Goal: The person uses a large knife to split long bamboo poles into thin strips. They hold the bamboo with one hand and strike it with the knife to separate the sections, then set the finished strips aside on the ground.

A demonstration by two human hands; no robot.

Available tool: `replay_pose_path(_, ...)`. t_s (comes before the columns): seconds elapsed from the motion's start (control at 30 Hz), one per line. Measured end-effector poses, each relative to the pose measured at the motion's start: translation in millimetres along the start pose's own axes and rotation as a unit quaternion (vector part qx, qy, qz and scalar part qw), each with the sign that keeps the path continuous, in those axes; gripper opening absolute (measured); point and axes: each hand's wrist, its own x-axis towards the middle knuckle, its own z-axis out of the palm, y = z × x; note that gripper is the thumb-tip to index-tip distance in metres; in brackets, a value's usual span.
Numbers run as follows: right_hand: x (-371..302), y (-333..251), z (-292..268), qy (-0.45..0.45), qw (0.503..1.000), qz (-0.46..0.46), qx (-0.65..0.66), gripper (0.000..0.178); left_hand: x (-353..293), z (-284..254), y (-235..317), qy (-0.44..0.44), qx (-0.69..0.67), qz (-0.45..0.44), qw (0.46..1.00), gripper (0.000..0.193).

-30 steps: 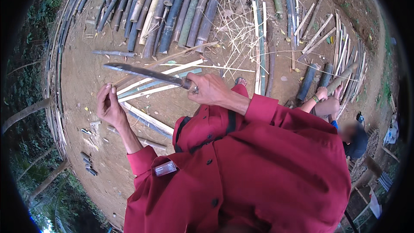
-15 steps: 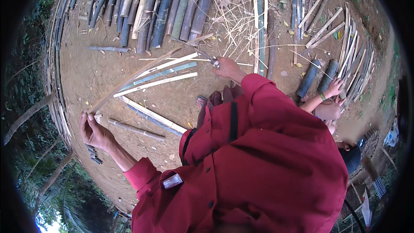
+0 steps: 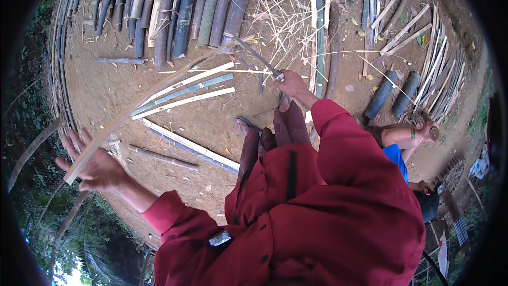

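Observation:
A long, bowed bamboo strip (image 3: 133, 110) slants across the left half of the view. Its near end lies over my left hand (image 3: 108, 172), whose fingers are spread apart and not wrapped round it. My right hand (image 3: 296, 86) is closed on the handle of a long-bladed knife (image 3: 258, 59). The blade points up and left, its tip by the strip's far end; whether they touch I cannot tell. Below the strip, several split bamboo slats (image 3: 196, 99), pale and green, lie on the ground.
Dark bamboo poles (image 3: 186, 13) lie in rows at the far side, beside a heap of thin shavings (image 3: 283, 18). Two short bamboo sections (image 3: 381, 95) and more split strips (image 3: 436, 69) lie to the right, where another person (image 3: 402, 137) sits. A short pole (image 3: 163, 158) lies front left.
My left hand has loosened from a pinch to spread fingers, and the strip's near end has come nearer, down and left. The knife has shifted slightly right. The other person's hand has drawn back.

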Motion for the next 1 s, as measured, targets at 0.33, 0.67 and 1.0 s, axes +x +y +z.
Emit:
replay_pose_path(0.33,-38.7,-22.6,12.1,-0.008,0.999,-0.049,-0.003,0.041,-46.6,66.0,-129.0,0.235,-0.017,-0.129,0.963,0.066)
replay_pose_path(0.67,-0.3,-21.5,5.4,0.037,0.997,-0.033,-0.052,0.042,48.0,-15.7,139.5,0.160,-0.129,-0.071,0.976,0.067)
replay_pose_path(1.0,-27.7,144.1,15.2,-0.068,0.987,0.146,-0.026,0.032,16.0,-148.3,156.4,0.372,-0.009,-0.081,0.924,0.040)
